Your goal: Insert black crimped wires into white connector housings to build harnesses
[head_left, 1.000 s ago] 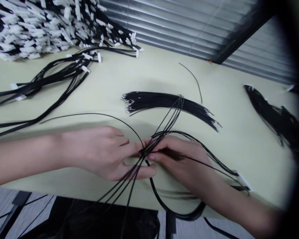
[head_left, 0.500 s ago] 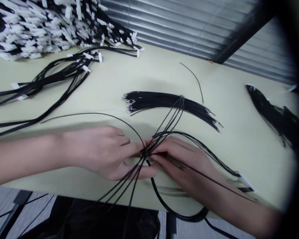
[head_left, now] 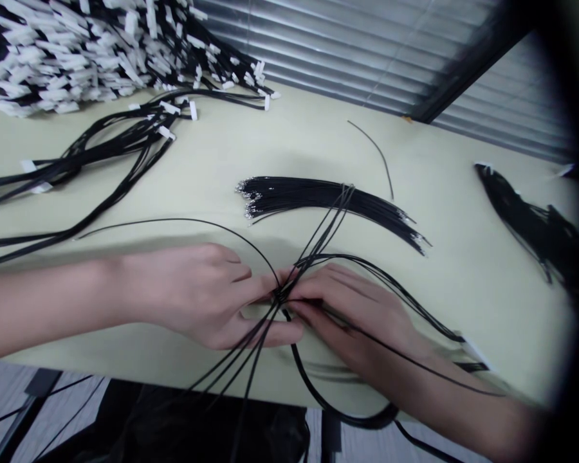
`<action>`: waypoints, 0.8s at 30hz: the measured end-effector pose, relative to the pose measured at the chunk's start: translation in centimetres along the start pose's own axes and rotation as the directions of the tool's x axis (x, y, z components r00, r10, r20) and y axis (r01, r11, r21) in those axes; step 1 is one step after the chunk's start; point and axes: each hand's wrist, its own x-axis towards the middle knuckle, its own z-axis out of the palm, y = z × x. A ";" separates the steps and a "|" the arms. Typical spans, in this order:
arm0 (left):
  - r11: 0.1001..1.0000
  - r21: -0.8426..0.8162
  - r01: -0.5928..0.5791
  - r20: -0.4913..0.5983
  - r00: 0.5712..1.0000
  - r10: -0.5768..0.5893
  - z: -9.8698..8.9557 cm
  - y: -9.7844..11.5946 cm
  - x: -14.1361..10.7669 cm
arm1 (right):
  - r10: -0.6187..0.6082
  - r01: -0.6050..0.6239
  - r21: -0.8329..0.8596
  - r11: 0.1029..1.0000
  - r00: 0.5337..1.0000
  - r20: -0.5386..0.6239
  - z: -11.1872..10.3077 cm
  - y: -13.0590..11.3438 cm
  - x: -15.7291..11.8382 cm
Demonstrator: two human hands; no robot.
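Several thin black wires [head_left: 314, 254] fan out from one point between my two hands, some upward, others toward the table's front edge. My left hand [head_left: 217, 296] holds them at that junction, its thumb below and fingers above. Whatever they enter there is hidden by my fingertips. Close beside it, my right hand [head_left: 357, 308] pinches a single black wire [head_left: 415, 358] near the junction; its tail runs back over my right forearm. A thicker black cable [head_left: 309, 379] loops down below the junction and passes under my right wrist. Another lone wire [head_left: 174, 220] arcs off to the left.
Behind my hands lies a bundle of cut black wires [head_left: 294, 194] with shiny metal ends. A stray wire [head_left: 382, 154] is farther back. Cables with white connectors [head_left: 77, 64] are heaped at back left. More black wires [head_left: 521, 212] lie at right on the pale table [head_left: 197, 154].
The upper ends of the fanned wires have swung slightly left. The wire in my right hand has shifted a little over the forearm. Both hands stay almost in place.
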 end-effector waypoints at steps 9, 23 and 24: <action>0.996 -0.061 0.059 -0.019 0.998 -0.060 -0.1 0.1 0.1 | 0.060 -0.062 0.212 0.975 0.998 0.018 0.4 0.4 0.7; 1.000 0.010 0.002 0.086 0.996 -0.003 -0.1 0.1 -0.4 | 0.284 -0.323 0.249 0.913 0.942 0.181 -0.5 -0.8 2.7; 1.000 0.003 0.014 0.098 0.995 -0.014 0.0 0.1 -0.4 | 0.275 -0.307 0.248 0.919 0.949 0.155 -0.4 -0.8 2.8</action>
